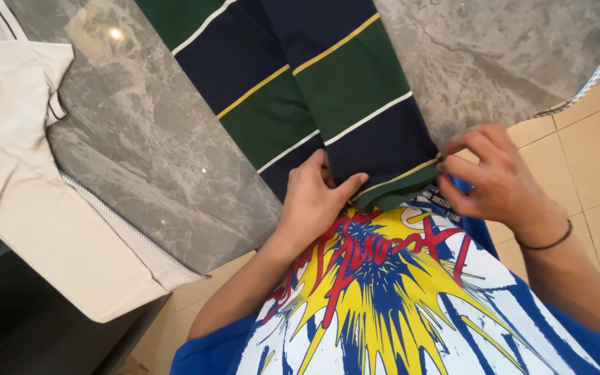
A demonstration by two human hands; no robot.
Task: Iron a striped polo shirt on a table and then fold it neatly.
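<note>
Both hands, left hand (317, 198) and right hand (498, 180), pinch one striped shirt's (328, 90) hem; perhaps two pale garments (15, 153) lie aside.

We see a striped garment (314, 90) in navy and dark green bands, split by thin yellow and white lines. It lies flat and slantwise on the grey marble counter (147, 153), its lower end reaching the counter's near edge, where the fabric folds over.
</note>
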